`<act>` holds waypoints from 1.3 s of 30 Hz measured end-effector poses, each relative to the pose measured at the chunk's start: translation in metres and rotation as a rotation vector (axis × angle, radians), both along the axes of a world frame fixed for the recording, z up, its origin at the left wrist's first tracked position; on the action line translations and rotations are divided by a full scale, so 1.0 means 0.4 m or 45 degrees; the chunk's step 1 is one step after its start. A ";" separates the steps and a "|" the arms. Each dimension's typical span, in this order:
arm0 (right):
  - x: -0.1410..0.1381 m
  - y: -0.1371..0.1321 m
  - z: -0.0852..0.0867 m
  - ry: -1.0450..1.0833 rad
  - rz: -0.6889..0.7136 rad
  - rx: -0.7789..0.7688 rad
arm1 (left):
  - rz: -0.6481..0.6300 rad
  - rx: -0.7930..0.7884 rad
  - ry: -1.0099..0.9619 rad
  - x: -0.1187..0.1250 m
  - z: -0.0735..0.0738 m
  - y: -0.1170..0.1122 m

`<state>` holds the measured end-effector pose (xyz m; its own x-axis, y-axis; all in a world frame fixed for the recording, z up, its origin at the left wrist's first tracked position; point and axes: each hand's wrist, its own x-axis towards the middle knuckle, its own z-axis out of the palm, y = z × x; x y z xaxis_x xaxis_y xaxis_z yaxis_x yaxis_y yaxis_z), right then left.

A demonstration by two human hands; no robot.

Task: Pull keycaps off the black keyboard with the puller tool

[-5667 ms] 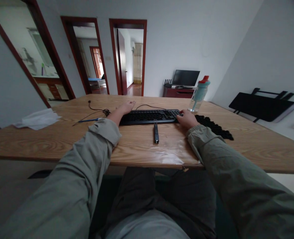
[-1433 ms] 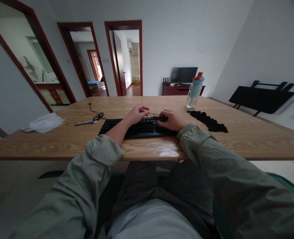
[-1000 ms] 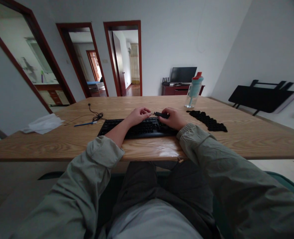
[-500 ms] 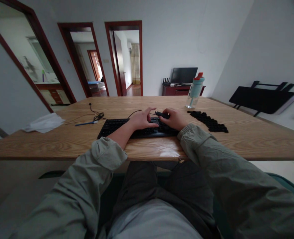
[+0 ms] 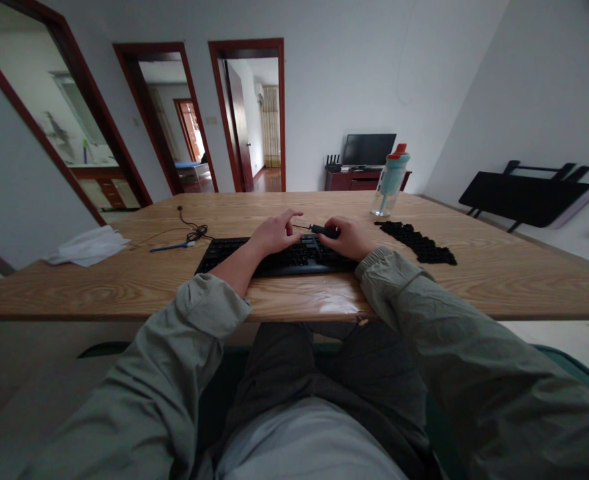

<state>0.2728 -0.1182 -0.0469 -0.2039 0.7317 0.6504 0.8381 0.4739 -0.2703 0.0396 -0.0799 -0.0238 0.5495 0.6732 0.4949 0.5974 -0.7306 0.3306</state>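
A black keyboard (image 5: 299,265) lies near the table's front edge. My right hand (image 5: 352,239), at its right part, is closed around the dark handle of a screwdriver (image 5: 324,231); the thin shaft points left. Over the middle of the keyboard, my left hand (image 5: 274,233) has its fingers apart and holds nothing I can see. Its fingertips are close to the shaft's end; whether they touch it I cannot tell. Keys under both hands are partly hidden. Right of the keyboard, several black keycaps (image 5: 417,243) lie in slanting rows.
The wooden table (image 5: 499,287) bears a bottle (image 5: 389,183) with a red lid at the back right. To the left lie a coiled black cable (image 5: 197,233), a blue brush-like stick (image 5: 169,247) and crumpled white tissue (image 5: 90,246).
My left hand has moved left and slightly up, away from the keys, uncovering some of them. The screwdriver's shaft now shows pointing left. My right hand has barely moved.
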 end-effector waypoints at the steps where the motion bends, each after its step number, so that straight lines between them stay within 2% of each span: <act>1: 0.000 0.000 0.000 0.001 0.004 -0.008 | 0.005 -0.001 -0.009 -0.001 -0.001 0.002; 18: 0.004 0.011 -0.012 0.002 0.060 -0.042 | 0.063 -0.001 -0.055 -0.006 -0.004 0.014; 39: 0.003 0.004 -0.010 -0.019 0.078 -0.051 | 0.027 0.035 -0.066 -0.010 -0.011 0.025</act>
